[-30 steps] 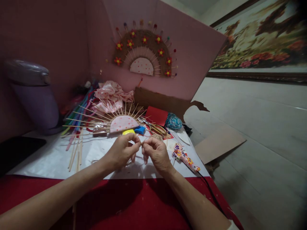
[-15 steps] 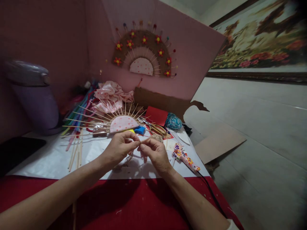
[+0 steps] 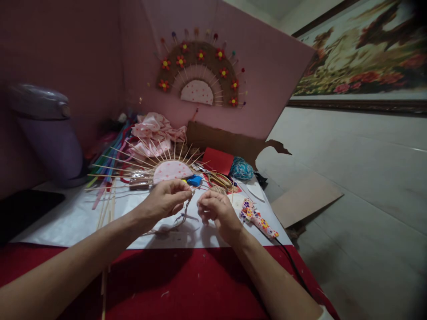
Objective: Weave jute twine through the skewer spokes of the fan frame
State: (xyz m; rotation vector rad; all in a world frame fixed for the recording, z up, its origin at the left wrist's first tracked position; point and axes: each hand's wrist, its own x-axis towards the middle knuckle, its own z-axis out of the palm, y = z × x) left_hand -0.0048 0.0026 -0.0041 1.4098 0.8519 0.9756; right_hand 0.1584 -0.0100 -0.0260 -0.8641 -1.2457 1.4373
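Observation:
My left hand pinches a strand of brown twine between thumb and fingertips. From there the twine loops down onto the white sheet. Just to its right, my right hand is apart from it with fingers curled together; anything in them is too small or hidden to make out. Behind my left hand lies a half-round piece in pink dotted cloth with thin wooden sticks fanning out. A ball of twine is partly hidden behind my right hand.
A flowered glue gun with a black cord lies right. Scissors, blue yarn, red card and pink cloth sit behind. Leftward are a purple bottle and a dark flat object. A decorated half-ring hangs on the pink board.
My hands were together at the twine's end and are now apart. The right one has moved slightly right and down, while the left keeps its pinch.

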